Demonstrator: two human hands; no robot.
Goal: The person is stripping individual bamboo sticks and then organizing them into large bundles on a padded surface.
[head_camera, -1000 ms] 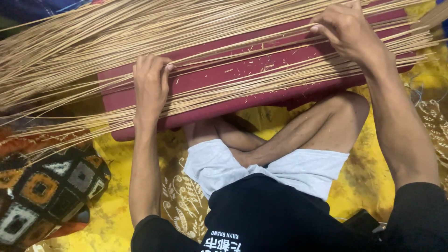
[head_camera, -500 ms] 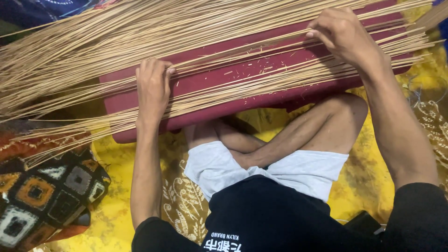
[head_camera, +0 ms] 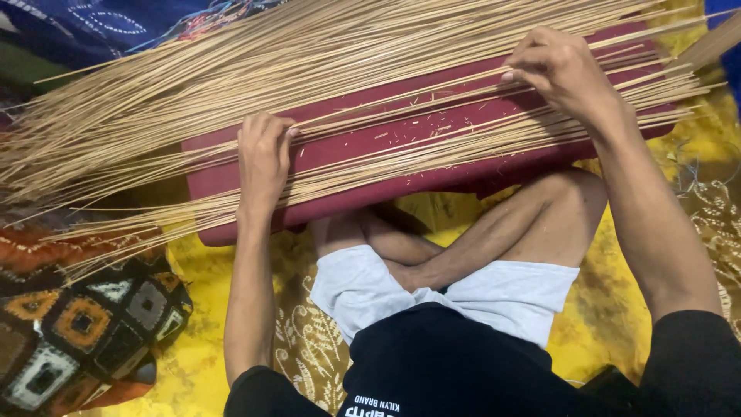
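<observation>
A big spread of thin pale bamboo sticks (head_camera: 324, 69) lies across a maroon cushion (head_camera: 401, 154) that rests over my crossed legs. My left hand (head_camera: 262, 158) lies palm down near the cushion's left end, fingers pressing on a band of sticks. At the cushion's right end my right hand (head_camera: 559, 69) is curled, its fingertips pinching and pulling at a few sticks. The sticks fan out far to the left, past the cushion's edge.
A yellow patterned cloth (head_camera: 617, 309) covers the floor under me. A crocheted patchwork cushion (head_camera: 77, 324) in black, orange and grey sits at the lower left. Blue embroidered fabric (head_camera: 116, 23) lies at the top left behind the sticks.
My right hand has curled its fingers and drawn a few sticks toward me. My left hand has stayed pressed on the sticks, shifting only slightly.
</observation>
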